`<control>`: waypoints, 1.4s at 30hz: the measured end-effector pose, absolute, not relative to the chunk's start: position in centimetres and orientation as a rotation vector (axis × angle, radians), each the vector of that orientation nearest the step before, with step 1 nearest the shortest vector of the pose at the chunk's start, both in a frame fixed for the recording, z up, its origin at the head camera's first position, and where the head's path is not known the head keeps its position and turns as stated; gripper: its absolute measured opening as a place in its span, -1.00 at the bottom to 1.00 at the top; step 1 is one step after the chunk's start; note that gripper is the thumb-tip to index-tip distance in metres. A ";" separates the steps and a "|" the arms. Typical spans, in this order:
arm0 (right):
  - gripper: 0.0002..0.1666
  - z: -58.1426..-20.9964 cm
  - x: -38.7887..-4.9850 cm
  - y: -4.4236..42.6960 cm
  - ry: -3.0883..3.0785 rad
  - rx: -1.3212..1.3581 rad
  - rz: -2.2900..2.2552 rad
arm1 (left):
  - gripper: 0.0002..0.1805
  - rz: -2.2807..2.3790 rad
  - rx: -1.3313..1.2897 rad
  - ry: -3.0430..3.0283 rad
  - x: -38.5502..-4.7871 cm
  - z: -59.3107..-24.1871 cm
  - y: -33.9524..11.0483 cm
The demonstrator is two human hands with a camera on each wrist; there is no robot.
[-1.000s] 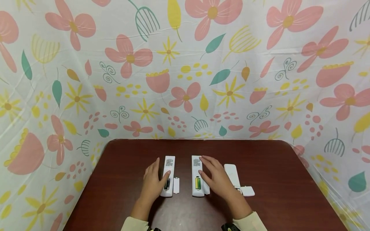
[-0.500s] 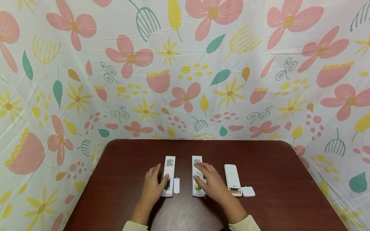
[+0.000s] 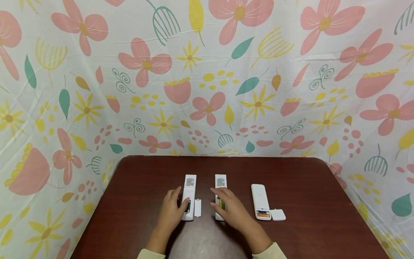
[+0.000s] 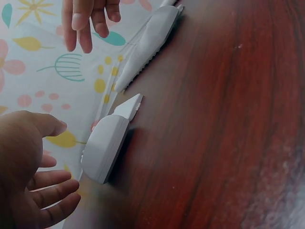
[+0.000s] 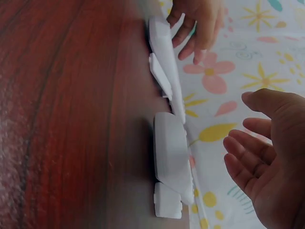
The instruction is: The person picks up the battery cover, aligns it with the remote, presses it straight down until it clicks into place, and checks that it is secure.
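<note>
Three white remote controls lie back up on the table, their battery bays uncovered. Beside the left remote control [image 3: 190, 189] is my left hand [image 3: 170, 210], fingers loosely spread, with the thumb over the bay and its dark batteries [image 3: 188, 207]. A loose battery cover [image 3: 198, 208] lies right of that remote. My right hand [image 3: 233, 208] is over the middle remote control [image 3: 221, 180], partly hiding its yellow-green batteries [image 3: 221, 204]. Both wrist views show the hands apart from the remotes, holding nothing. Another battery cover [image 5: 167, 202] lies by the middle remote, hidden in the head view.
At the right lies the third remote control [image 3: 260, 196], with orange batteries [image 3: 263, 213] in its bay and its battery cover [image 3: 278, 214] beside it. The dark red-brown table [image 3: 145, 172] meets a flower-patterned cloth [image 3: 207, 72] at the back and sides.
My right hand has shifted left and towards me, over the middle remote control's lower part. The right remote's battery bay has come into view. My left hand has barely moved.
</note>
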State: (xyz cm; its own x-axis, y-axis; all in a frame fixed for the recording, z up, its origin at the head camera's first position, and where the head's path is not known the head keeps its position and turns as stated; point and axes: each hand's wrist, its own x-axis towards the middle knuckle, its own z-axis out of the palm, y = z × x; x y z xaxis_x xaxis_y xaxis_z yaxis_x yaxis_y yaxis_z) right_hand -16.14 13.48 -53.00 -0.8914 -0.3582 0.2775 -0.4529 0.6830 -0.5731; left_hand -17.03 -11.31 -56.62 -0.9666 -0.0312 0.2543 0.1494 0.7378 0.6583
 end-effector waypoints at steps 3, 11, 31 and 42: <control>-0.39 -53.2 -16.2 13.2 -2.765 0.690 1.015 | -0.35 -1.043 -0.088 -2.695 -17.0 -56.7 -11.3; -0.37 -53.1 -16.1 12.3 -2.754 0.786 0.986 | -0.34 -1.083 -0.084 -2.709 -16.9 -57.1 -11.4; -0.32 -53.1 -16.3 10.4 -2.820 0.787 1.094 | -0.32 -1.169 -0.047 -2.729 -16.9 -57.7 -11.2; -0.27 -53.0 -16.2 9.3 -2.878 0.774 1.123 | -0.32 -1.180 -0.044 -2.762 -16.7 -57.8 -11.2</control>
